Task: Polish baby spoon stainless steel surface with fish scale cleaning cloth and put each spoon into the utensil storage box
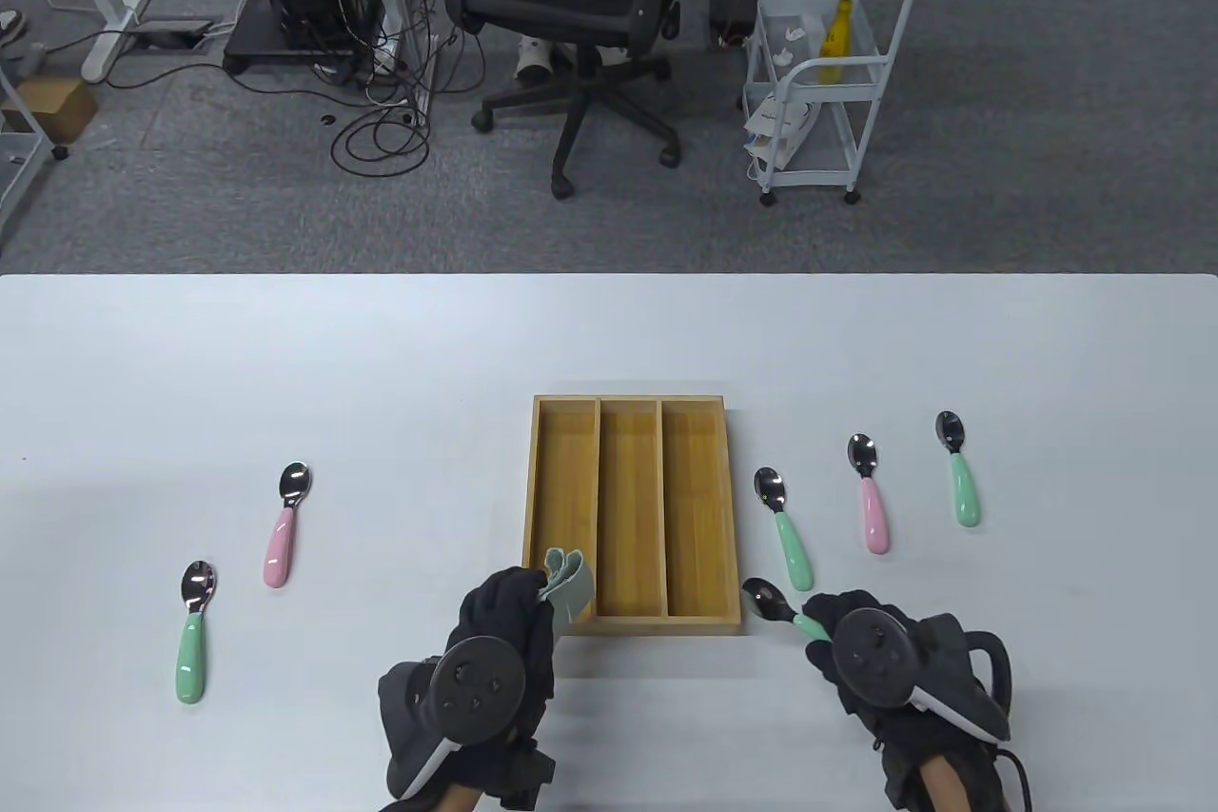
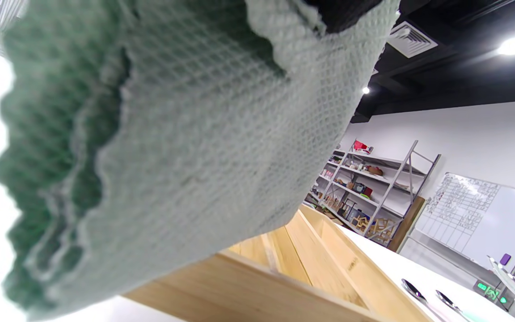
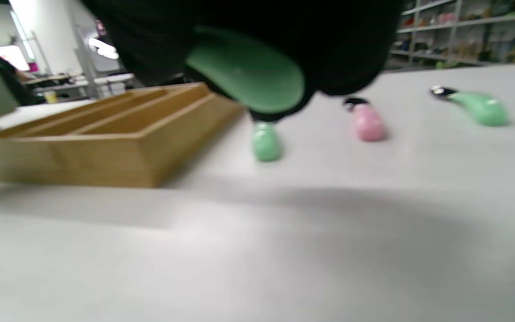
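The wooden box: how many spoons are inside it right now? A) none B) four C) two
A: all three slots of the wooden box show bare wood, while five spoons lie on the table and the right hand holds a sixth, the green spoon.

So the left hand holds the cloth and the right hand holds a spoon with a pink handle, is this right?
Not quite. The left hand does hold the cloth, but the spoon in the right hand has a green handle, not a pink one. The table view shows it, and the right wrist view shows the green handle in the grip.
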`<state>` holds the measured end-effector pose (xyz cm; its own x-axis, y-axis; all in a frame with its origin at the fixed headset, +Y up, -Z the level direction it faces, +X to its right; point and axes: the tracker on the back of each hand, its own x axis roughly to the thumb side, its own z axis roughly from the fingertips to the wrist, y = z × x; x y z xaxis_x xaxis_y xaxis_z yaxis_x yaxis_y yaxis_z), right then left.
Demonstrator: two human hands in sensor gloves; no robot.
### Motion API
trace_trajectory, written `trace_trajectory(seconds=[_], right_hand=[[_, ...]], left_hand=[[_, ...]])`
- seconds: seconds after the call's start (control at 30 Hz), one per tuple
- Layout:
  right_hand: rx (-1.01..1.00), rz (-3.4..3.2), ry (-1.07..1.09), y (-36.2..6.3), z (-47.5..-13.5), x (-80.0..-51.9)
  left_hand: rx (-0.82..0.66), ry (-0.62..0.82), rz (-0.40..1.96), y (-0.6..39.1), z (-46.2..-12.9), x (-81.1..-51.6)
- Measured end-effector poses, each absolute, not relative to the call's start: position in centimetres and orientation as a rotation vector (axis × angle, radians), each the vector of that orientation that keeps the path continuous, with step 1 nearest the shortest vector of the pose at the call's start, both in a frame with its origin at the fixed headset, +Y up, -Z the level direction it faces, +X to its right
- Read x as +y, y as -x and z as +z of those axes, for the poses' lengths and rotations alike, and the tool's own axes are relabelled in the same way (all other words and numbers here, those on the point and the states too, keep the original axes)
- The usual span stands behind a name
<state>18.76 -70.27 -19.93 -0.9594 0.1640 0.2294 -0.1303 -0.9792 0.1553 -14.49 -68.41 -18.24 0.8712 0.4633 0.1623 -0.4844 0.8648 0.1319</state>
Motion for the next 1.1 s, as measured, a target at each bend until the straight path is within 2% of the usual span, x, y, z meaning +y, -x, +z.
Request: trace_trajectory(seconds=[0.23,0.5,0.63,1.1], right_hand=[[0.183,2.882,-0.535,-13.4,-19.5,-69.3],[0.207,2.831,-0.65,-9.1,-19.3,-69.6],[0.2,2.837,-0.7,-7.3,-19.3,-69.6],[0.015,2.818,-0.672,-7.1,-19.1,-69.7]], left_hand=[[-0.136,-0.147,0.535,15.0,-18.5,-68.7],[-0.134,-0.135,0.549,15.2,-18.7,-68.9],[-0.18,-0.136,0.569,15.1,-18.4,-68.7],[-0.349,-0.032,0.694,14.6,-18.3,-69.1]])
